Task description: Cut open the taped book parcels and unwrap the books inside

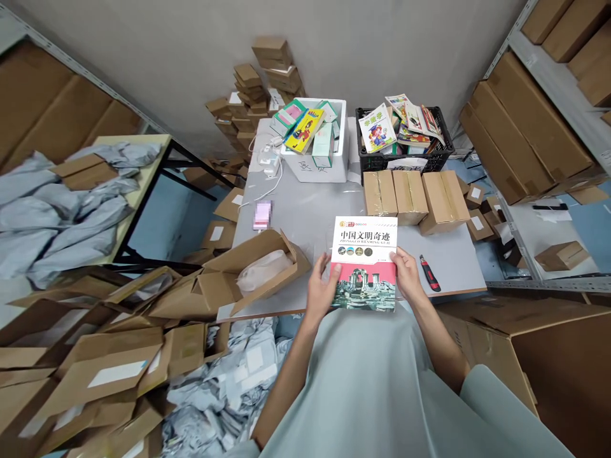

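A paperback book (363, 262) with a white and red cover, Chinese title and a photo of stone ruins is held upright-facing me at the table's near edge. My left hand (323, 286) grips its left side, thumb on the cover. My right hand (407, 273) is closed on the right edge, thumb also on the front. The fingers behind the book are partly hidden. To the right of my right hand lies a red and black box cutter (429, 275). Left of the book, an open cardboard box (267, 289) contains a whitish wrapped item (264, 270).
On the table (310, 210) stand a white foam bin (315, 166) and a black crate (405, 162) of books, with closed cartons (395, 194) before the crate. Opened boxes (109, 356) and grey mailer bags (233, 381) crowd the left floor. A large carton (496, 343) stands at right.
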Demonstrator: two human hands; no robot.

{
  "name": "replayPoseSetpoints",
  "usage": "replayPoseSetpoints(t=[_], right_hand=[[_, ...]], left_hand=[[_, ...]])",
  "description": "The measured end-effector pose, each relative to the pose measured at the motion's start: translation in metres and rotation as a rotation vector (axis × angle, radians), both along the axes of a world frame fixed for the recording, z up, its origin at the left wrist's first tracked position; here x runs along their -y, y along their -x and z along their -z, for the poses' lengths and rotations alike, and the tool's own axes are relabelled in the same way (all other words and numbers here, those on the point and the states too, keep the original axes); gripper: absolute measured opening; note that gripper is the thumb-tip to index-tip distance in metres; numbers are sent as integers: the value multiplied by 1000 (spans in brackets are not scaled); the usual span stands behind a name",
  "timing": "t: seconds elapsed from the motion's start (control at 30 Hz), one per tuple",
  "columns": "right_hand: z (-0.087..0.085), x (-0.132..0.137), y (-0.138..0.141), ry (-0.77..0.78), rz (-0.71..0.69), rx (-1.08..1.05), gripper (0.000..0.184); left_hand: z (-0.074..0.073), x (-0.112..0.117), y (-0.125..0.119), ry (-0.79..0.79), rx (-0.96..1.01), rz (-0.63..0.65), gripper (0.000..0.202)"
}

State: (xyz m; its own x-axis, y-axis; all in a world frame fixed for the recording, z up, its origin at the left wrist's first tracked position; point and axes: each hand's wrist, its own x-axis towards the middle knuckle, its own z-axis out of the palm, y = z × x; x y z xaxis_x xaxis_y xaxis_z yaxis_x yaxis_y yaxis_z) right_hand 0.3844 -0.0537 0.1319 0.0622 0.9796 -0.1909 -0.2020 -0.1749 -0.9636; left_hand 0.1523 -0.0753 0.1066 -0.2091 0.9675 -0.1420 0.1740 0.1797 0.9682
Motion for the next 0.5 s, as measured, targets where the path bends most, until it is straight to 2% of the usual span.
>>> replayPoseSetpoints(t=[0.07, 0.13, 0.27, 0.37, 0.5], right_hand=[[-3, 0, -5, 9, -25, -8, 50], [-4, 0, -7, -1, -47, 25, 51], [-1, -3, -7, -45, -75, 130, 50], [1, -5, -6, -48, -60, 165, 51], [0, -4, -8, 10, -79, 117, 50]], left_hand=[[-1, -4, 10, 135, 182, 56, 76], [-3, -5, 15, 163, 248, 117, 67], [-6, -5, 11, 85, 182, 110, 55], [-7, -5, 7, 64, 169, 84, 55], [-15, -5, 6, 104, 247, 64, 58]])
